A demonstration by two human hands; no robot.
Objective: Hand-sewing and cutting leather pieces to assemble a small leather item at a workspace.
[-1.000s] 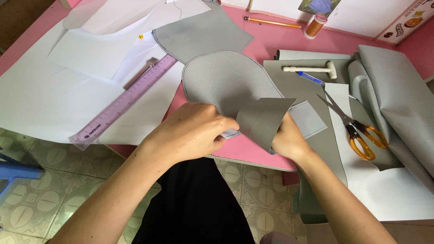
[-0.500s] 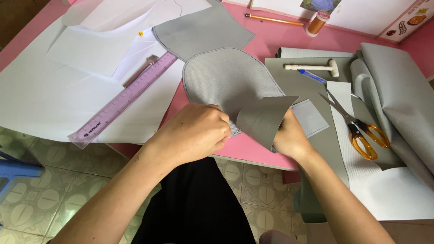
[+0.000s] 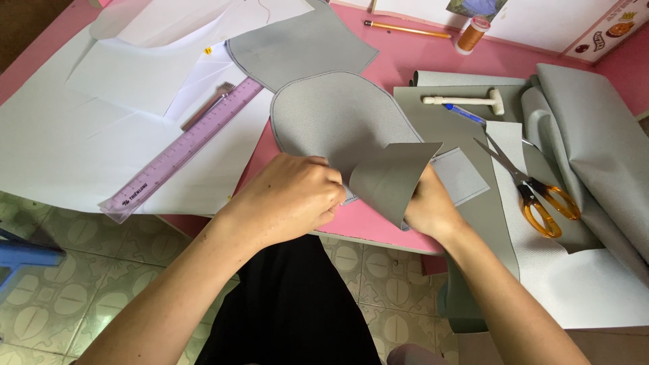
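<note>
Grey fabric piece (image 3: pixel 338 118) pinched between left hand (image 3: pixel 291 196), right hand (image 3: pixel 426 206)

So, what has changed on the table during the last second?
Almost nothing. The left hand and right hand keep gripping the folded near edge of the grey oval piece, the flap still raised. Scissors, ruler and pencil stayed put.

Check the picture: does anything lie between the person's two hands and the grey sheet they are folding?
Nothing visible does. The left hand and the right hand both already grip the folded grey sheet at the table's near edge. The scissors and the ruler lie off to the sides, apart from it.
</note>
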